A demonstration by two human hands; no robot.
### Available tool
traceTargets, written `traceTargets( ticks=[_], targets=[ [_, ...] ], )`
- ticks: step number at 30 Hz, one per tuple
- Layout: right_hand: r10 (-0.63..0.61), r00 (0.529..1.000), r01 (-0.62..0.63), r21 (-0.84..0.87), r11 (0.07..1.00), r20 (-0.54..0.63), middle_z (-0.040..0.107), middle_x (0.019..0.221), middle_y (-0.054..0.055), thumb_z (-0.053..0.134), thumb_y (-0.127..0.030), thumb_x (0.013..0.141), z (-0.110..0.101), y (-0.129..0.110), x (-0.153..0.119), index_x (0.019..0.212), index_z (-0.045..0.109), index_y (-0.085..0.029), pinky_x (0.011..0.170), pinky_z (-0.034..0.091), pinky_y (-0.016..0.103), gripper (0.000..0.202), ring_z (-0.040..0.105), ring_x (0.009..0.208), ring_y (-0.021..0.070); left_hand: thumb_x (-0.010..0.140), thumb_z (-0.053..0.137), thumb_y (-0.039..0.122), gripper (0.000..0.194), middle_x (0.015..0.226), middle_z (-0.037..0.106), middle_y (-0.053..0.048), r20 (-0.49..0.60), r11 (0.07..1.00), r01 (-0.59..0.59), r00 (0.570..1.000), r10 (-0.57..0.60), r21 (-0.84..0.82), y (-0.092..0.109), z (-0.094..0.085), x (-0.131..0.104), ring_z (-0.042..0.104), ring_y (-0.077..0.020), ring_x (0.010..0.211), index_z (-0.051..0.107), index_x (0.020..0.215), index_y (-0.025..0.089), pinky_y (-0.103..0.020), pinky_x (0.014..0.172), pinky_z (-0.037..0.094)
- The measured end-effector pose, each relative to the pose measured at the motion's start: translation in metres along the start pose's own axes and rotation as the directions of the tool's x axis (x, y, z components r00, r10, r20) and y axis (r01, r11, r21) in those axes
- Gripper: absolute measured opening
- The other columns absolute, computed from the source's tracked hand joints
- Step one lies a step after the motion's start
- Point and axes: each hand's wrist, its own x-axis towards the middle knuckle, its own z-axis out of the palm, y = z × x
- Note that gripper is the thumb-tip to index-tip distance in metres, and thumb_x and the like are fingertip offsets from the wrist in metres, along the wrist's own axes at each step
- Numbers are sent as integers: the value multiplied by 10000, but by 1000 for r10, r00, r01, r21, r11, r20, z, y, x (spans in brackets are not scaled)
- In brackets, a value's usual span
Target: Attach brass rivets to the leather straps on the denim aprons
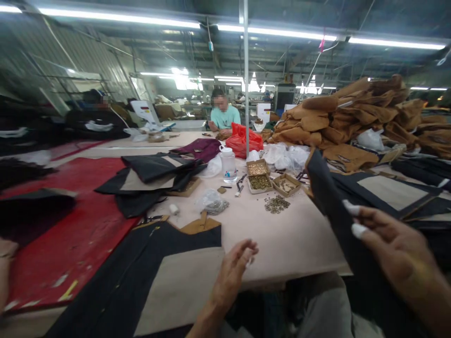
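My right hand point(394, 253) is closed on a dark fabric piece point(327, 202), raised upright at the right; white covers sit on two of its fingertips. Slightly blurred, my left hand point(232, 267) hovers over the table's near edge, its fingers loosely curled and slightly apart with nothing visible in them. Beside it lies a dark garment piece point(141, 263) with a beige pocket panel point(183, 281) and a tan inner edge. Farther in, small metal fasteners point(277, 204) lie in a loose pile near open cardboard boxes point(260, 183) of brass-coloured pieces.
A clear plastic jug point(228, 164) and a red bag point(243, 141) stand mid-table. Brown garments point(338, 117) are heaped at right; dark pieces point(158, 169) are stacked at left. Another person's hand point(7, 249) is at the left edge. A person in a light green shirt point(225, 118) sits opposite.
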Motion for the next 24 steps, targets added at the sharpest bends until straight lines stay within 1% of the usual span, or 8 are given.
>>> traceTargets(
  ticks=[2, 5, 8, 11, 14, 16, 20, 24],
  targets=[
    [-26, 1000, 20, 373, 928, 12, 724, 1164, 163, 625, -600, 923, 74, -38, -39, 1507, 528, -330, 841, 639, 557, 651, 715, 1042, 390, 831, 692, 749, 792, 1391, 639, -212, 163, 953, 150, 981, -110, -263, 4, 34, -16, 628, -367, 1289, 626, 1344, 149, -503, 1093, 518],
    [45, 999, -53, 690, 722, 29, 729, 1094, 102, 635, -508, 950, 175, -76, -71, 1270, 628, -331, 732, 634, 489, 366, 720, 892, 323, 851, 671, 746, 730, 1271, 689, -208, 247, 894, 271, 950, -190, -357, 5, 49, -24, 692, -339, 1153, 682, 1255, 139, -450, 944, 581],
    [78, 996, -82, 807, 584, 45, 715, 934, 63, 687, -444, 904, 249, -88, -79, 1135, 651, -313, 639, 591, 424, 268, 678, 756, 273, 799, 777, 648, 579, 963, 727, -145, 32, 952, 271, 963, -269, -143, -3, 31, -9, 708, -230, 817, 721, 1011, 112, -297, 675, 549],
    [17, 995, -86, 796, 600, 95, 687, 845, 29, 723, -406, 845, 293, -87, -76, 1094, 667, -317, 636, 548, 387, 270, 636, 711, 242, 687, 814, 575, 486, 650, 608, -45, -222, 963, 269, 940, -259, 16, -21, 1, 15, 553, -144, 546, 657, 760, 120, -234, 498, 397],
    [-60, 975, -118, 724, 679, 215, 684, 827, 30, 725, -404, 828, 310, -81, -67, 980, 682, -292, 653, 520, 381, 194, 628, 709, 240, 617, 779, 468, 376, 555, 512, -1, -335, 968, 238, 921, -199, 79, -42, -23, 33, 455, -117, 480, 571, 631, 156, -228, 455, 315],
    [-111, 967, -72, 667, 742, 228, 689, 851, 33, 692, -396, 867, 306, -70, -55, 976, 680, -290, 681, 519, 390, 153, 635, 738, 249, 592, 769, 435, 341, 558, 524, -7, -370, 967, 230, 913, -175, 111, -53, -34, 37, 476, -131, 490, 560, 612, 166, -232, 462, 326],
    [-241, 970, 238, 302, 923, -27, 670, 967, 65, 580, -323, 948, 266, -20, -15, 1126, 649, -294, 833, 503, 445, 193, 614, 873, 284, 624, 735, 494, 352, 592, 581, -31, -415, 958, 223, 900, -131, 181, -66, -55, 37, 568, -194, 561, 604, 644, 168, -263, 512, 411],
    [-296, 947, 265, -221, 938, -122, 637, 1096, 146, 543, -266, 933, 226, 52, 27, 1161, 624, -223, 898, 466, 473, 246, 583, 1010, 335, 685, 690, 494, 337, 631, 621, -52, -467, 916, 241, 881, -69, 321, -62, -85, 40, 617, -238, 631, 626, 657, 164, -301, 582, 471]
  ],
)
